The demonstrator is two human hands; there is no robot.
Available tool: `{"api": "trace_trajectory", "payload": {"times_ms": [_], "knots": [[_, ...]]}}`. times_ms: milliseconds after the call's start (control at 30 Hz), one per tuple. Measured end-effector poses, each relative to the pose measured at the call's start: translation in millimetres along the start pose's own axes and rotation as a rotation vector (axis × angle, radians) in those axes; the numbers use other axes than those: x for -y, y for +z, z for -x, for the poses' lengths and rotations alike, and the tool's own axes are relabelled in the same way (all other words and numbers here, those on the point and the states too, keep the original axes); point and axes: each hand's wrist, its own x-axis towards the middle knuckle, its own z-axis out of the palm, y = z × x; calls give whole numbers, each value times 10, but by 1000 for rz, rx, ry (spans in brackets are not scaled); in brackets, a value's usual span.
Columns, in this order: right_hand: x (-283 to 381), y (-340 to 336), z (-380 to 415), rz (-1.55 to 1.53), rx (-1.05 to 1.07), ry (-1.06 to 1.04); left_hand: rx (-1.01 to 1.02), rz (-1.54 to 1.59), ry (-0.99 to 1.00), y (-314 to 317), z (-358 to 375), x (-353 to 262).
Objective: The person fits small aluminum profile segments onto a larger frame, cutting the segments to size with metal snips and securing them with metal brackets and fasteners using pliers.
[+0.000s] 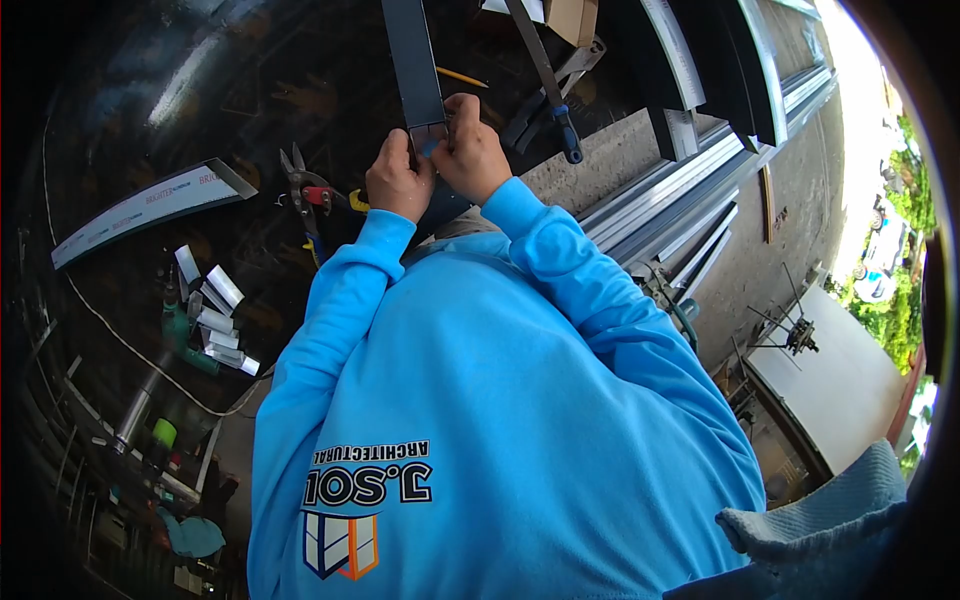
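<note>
Both of my hands meet at the near end of a long dark metal profile point(412, 65), which runs away from me toward the top edge. My left hand point(400, 178) has its fingers bent against the left side of that end. On the right side, my right hand point(472, 150) is closed around the end, thumb pressed inward. A small blue patch shows between the thumbs; what it is I cannot make out. Left of my hands lie red-handled snips point(310, 192). A yellow pencil point(462, 77) lies right of the profile, near a file with a blue handle point(566, 135).
Small silver metal pieces point(216, 315) and a green tool point(186, 335) lie at the left, below a curved, film-covered strip point(150, 210). Long metal profiles point(650, 190) stretch across the right. A cardboard box point(573, 18) stands at the top.
</note>
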Motion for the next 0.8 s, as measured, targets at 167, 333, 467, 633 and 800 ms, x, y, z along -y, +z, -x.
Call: {"api": "trace_trajectory", "payload": {"times_ms": [167, 333, 467, 633, 800], "knots": [[-2, 13, -4, 13, -4, -18, 8, -32, 53, 11, -15, 33], [20, -4, 0, -9, -12, -32, 12, -18, 44, 12, -20, 40], [26, -26, 6, -27, 10, 1, 28, 0, 14, 1, -15, 36], [36, -9, 1, -30, -10, -10, 10, -24, 47, -22, -23, 23], [25, 30, 10, -18, -18, 25, -28, 12, 16, 13, 2, 65]]}}
